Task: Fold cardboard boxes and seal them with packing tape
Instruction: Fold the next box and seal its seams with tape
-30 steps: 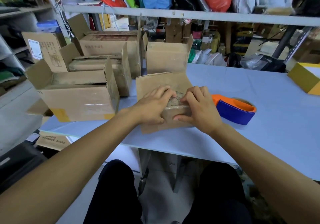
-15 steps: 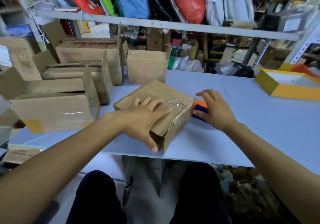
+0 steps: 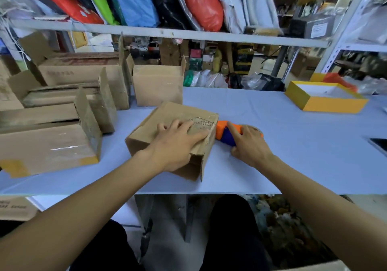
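Note:
A small brown cardboard box (image 3: 163,119) lies on the pale blue table (image 3: 282,166), close to the front edge, with clear tape across its top at the right. My left hand (image 3: 178,145) rests flat on the box top, fingers spread and straight, thumb over the near edge. Just right of the box sits an orange and blue tape dispenser (image 3: 224,134). My right hand (image 3: 249,142) grips the dispenser, index finger along the orange top and thumb low at the table. Most of the dispenser is hidden under this hand.
Several open cardboard boxes (image 3: 48,145) crowd the table's left side, and another open box (image 3: 158,84) stands behind the small one. A yellow tray-like box (image 3: 326,105) sits far right, and a dark flat device (image 3: 380,146) at the right edge. A shelf beam (image 3: 167,32) runs overhead.
The box went from standing in both hands to lying flat under my left hand. My right hand left the box and moved right onto the tape dispenser.

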